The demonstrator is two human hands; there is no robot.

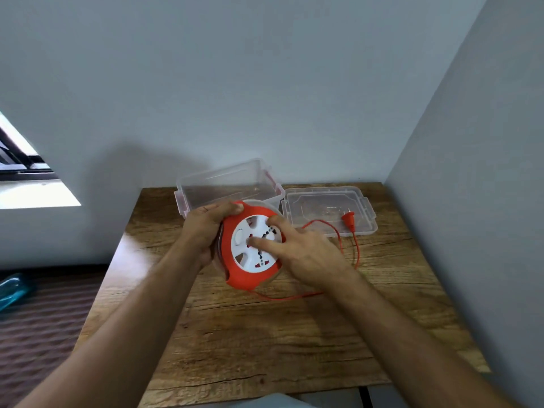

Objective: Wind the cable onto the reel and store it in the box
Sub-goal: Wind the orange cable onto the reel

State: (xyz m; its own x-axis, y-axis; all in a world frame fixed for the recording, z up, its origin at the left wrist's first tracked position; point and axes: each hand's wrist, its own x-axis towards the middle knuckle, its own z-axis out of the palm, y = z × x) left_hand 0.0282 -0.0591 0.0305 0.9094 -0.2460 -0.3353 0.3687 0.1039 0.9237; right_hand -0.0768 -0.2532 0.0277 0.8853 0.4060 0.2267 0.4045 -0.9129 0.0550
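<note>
An orange cable reel (244, 279) with a white socket face is held tilted above the wooden table (265, 334). My left hand (204, 228) grips its left rim, fingers curled over the top edge. My right hand (306, 251) lies on the white face, its fingers reaching into the face's recesses. A thin orange cable (357, 254) runs loose from under the reel, loops right and ends in an orange plug (348, 219) lying on the clear lid (365, 201). The clear plastic box (223, 184) stands open just behind the reel.
The table sits in a corner, walls close behind and at the right. A window (26, 172) is at the left. On the dark floor at the left lies a blue object (13, 290). Bare tabletop stretches toward me.
</note>
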